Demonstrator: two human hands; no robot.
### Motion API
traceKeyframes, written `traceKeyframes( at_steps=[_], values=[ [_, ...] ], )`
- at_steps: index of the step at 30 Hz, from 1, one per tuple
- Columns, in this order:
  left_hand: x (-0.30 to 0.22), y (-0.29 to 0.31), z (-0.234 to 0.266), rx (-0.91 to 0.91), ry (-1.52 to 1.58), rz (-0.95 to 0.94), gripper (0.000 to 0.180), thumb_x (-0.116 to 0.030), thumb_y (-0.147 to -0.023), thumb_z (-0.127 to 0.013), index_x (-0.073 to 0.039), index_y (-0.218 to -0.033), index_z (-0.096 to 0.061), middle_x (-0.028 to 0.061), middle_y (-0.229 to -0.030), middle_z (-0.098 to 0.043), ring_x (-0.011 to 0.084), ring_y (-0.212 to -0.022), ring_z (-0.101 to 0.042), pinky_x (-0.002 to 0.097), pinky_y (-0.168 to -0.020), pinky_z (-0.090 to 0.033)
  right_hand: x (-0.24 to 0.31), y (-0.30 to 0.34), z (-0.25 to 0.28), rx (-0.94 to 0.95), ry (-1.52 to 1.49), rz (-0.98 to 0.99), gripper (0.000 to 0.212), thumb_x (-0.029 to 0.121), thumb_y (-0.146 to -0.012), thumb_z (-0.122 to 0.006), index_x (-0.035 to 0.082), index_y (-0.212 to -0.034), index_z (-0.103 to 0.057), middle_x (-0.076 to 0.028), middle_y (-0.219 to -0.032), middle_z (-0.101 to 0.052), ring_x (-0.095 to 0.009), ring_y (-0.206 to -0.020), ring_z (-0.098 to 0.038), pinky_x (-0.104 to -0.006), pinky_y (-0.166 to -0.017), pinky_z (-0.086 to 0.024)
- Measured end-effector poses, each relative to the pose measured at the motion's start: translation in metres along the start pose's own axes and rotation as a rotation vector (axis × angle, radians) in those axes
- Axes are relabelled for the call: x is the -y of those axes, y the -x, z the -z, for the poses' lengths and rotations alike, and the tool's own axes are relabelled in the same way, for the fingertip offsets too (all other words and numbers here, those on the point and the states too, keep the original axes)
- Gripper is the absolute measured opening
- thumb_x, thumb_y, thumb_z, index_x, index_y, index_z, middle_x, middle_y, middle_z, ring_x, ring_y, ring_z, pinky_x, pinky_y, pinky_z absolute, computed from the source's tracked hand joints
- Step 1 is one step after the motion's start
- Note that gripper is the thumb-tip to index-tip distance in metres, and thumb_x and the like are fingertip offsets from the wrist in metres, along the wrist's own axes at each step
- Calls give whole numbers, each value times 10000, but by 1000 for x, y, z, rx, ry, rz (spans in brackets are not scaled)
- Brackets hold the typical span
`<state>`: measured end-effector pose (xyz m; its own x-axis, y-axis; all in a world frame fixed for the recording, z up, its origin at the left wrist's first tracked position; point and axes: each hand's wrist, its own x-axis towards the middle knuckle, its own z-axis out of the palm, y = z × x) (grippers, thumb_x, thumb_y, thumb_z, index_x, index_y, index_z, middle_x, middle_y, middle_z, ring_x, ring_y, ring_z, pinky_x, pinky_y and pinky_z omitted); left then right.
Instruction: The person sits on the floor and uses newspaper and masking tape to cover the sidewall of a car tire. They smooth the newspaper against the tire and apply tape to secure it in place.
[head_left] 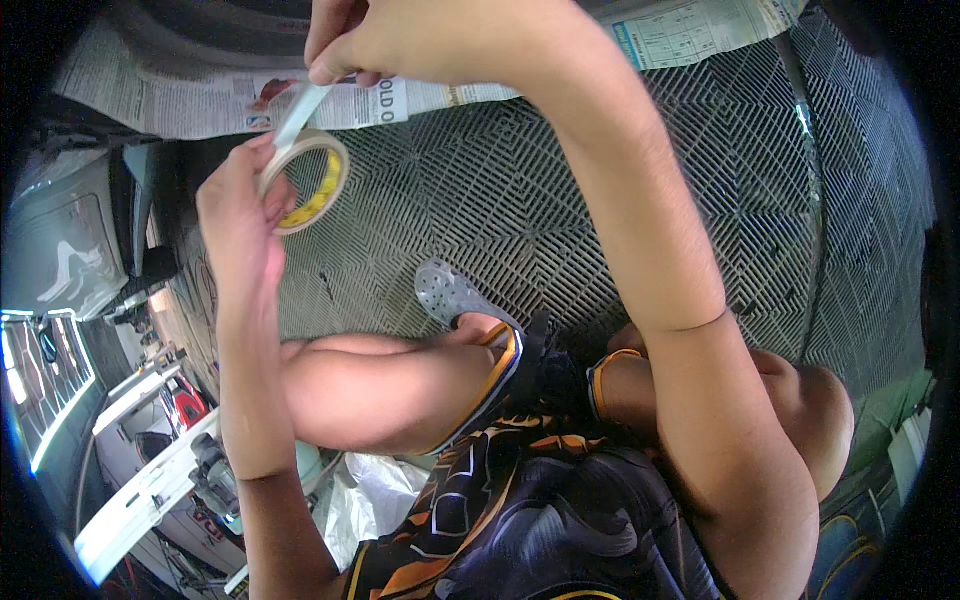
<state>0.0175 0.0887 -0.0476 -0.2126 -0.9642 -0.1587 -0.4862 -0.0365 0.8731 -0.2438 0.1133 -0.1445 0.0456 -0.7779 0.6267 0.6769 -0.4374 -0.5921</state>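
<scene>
My left hand [238, 205] is closed round a roll of masking tape [342, 160], pale on the outside with a yellow inner core. A strip of tape [298, 115] runs up from the roll to my right hand [425, 42], where thumb and fingers pinch its end. The strip looks taut between the two hands. Behind them, newspaper sheets [180, 108] hang along the lower edge of a dark curved surface [210, 35]. Part of the paper is hidden by my right hand and forearm.
Grey ridged floor tiles [400, 190] lie below, crossed on the right by a dark strip [812, 190]. My foot in a grey clog [450, 292] rests on them. At left stand a grey vehicle [65, 235] and a white shelf-like piece [150, 490]; crumpled clear plastic [370, 500] lies nearby.
</scene>
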Motion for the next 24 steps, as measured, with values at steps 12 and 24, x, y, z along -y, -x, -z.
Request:
traceKeyframes(
  at_steps=[12, 24],
  values=[
    [245, 45, 15, 673, -1027, -165, 320, -91, -912, -579, -63, -1231, -577, 223, -919, -697, 435, -971, -670, 518, -820, -532, 31, -10, -10, -46, 518, -28, 333, 261, -965, -612, -32, -1084, -715, -182, -990, -715, -227, -941, -690, -350, -831, -583],
    [284, 57, 15, 963, -1088, -751, 184, -72, -879, -573, -83, -1044, -653, 113, -928, -694, 293, -1033, -665, 495, -1113, -444, 45, -16, -14, -71, 621, 28, 284, 209, -924, -624, -14, -1063, -731, -189, -975, -721, -258, -922, -700, -361, -814, -577]
  ],
)
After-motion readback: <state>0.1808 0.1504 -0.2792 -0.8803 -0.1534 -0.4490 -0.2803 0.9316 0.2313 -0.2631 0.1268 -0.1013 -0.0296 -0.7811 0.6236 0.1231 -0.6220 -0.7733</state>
